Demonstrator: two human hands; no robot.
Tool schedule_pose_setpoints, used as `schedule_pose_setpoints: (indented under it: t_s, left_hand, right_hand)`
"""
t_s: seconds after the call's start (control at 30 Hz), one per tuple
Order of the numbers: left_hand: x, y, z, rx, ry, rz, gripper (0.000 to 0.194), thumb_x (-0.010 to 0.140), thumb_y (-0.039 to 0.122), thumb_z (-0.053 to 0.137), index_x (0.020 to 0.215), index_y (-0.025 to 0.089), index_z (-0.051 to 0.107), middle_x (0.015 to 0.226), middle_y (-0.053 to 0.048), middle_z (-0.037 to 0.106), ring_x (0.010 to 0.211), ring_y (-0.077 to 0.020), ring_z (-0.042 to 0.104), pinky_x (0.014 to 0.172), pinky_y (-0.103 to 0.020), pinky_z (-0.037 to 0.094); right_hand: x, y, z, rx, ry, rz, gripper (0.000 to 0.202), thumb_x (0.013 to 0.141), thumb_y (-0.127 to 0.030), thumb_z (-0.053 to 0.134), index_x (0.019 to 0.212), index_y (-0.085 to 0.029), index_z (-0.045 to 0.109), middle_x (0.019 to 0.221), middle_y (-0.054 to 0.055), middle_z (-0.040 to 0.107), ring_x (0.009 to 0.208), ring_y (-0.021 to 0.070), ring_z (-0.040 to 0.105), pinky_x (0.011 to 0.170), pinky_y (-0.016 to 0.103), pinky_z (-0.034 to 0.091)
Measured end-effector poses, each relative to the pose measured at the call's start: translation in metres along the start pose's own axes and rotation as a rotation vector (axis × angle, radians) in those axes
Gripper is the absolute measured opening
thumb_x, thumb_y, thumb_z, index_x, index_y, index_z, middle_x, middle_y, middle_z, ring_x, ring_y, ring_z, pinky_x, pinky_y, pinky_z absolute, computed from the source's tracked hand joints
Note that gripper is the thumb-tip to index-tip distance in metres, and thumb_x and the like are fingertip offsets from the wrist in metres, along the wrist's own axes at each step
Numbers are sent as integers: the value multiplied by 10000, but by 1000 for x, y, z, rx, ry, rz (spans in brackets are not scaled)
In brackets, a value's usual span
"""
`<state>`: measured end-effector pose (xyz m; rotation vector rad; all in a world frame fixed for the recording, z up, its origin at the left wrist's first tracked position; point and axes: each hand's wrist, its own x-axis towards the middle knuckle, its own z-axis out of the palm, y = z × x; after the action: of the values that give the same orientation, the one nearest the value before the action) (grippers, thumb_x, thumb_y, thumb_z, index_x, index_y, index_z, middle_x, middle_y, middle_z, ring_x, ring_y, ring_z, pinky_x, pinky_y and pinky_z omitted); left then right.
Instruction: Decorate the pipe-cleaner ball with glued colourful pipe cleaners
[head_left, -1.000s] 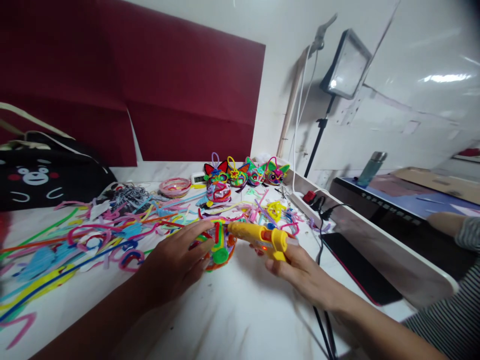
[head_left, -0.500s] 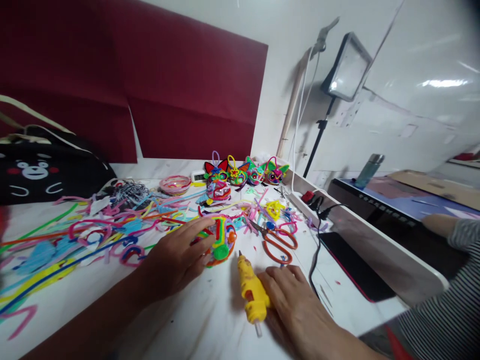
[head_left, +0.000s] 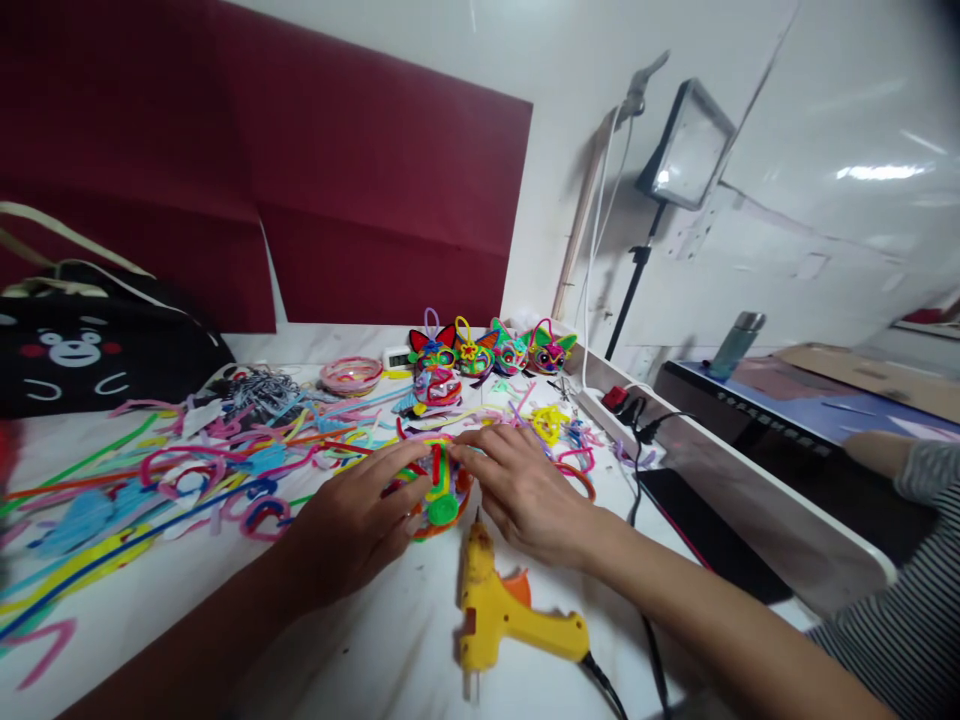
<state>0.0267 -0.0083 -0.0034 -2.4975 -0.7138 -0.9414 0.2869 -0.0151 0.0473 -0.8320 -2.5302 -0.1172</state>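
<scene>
A round, colourful pipe-cleaner piece (head_left: pixel 443 509) with a green disc and red and yellow strips lies on the white table. My left hand (head_left: pixel 360 515) holds its left side, fingers curved over the edge. From the right, my right hand (head_left: pixel 517 490) reaches over the piece, its fingertips together on the upper right part. Just below the piece a yellow glue gun (head_left: pixel 491 620) lies on its side, untouched, with its nozzle towards the piece. Orange-handled scissors (head_left: pixel 581 475) are mostly hidden behind my right hand.
Several finished animal-face ornaments (head_left: pixel 474 352) stand at the back beside a pink bowl (head_left: pixel 351 374). Loose pipe cleaners (head_left: pixel 180 470) cover the left side. A black phone (head_left: pixel 705 525) and cables lie at right. A person's striped sleeve (head_left: pixel 900 610) shows at far right.
My right hand has let go of the glue gun and moved up and left onto the piece. The gun now lies turned, its handle pointing right. My left hand has stayed on the piece.
</scene>
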Motion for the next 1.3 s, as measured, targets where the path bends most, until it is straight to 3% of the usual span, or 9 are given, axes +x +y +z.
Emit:
schedule_pose_setpoints:
  t_s: [0.3, 0.57, 0.87, 1.3]
  left_hand:
    - [-1, -1, 0, -16, 0, 25, 302, 957, 138, 476, 1244, 181, 563, 1464, -191, 545, 1377, -297, 532, 1112, -450, 501]
    - [-1, 0, 1, -40, -13, 0, 319, 959, 138, 479, 1264, 193, 554, 1484, -179, 526, 1382, -297, 527, 1122, -455, 500]
    - [-3, 2, 0, -46, -26, -35, 318, 958, 134, 494, 1258, 196, 577, 1448, -178, 558, 1369, -317, 541, 1126, -490, 499]
    - [-3, 3, 2, -88, -6, -47, 344, 941, 114, 490, 1260, 213, 577, 1456, -178, 548, 1391, -327, 515, 1121, -534, 501]
  right_hand:
    - [13, 10, 17, -159, -54, -18, 488, 988, -134, 488, 1476, -130, 514, 1395, 154, 605, 1226, 333, 475, 982, 513, 371]
    - [11, 12, 25, -297, 44, -80, 455, 1010, -128, 465, 1462, -157, 514, 1390, 148, 610, 1234, 327, 470, 1019, 559, 337]
    - [10, 7, 21, -264, 88, -85, 357, 1022, -153, 480, 1362, -150, 590, 1341, 142, 635, 1199, 312, 484, 991, 519, 351]
    - [14, 7, 20, -272, 35, -57, 338, 1009, -175, 495, 1328, -186, 608, 1369, 143, 603, 1181, 315, 484, 974, 519, 345]
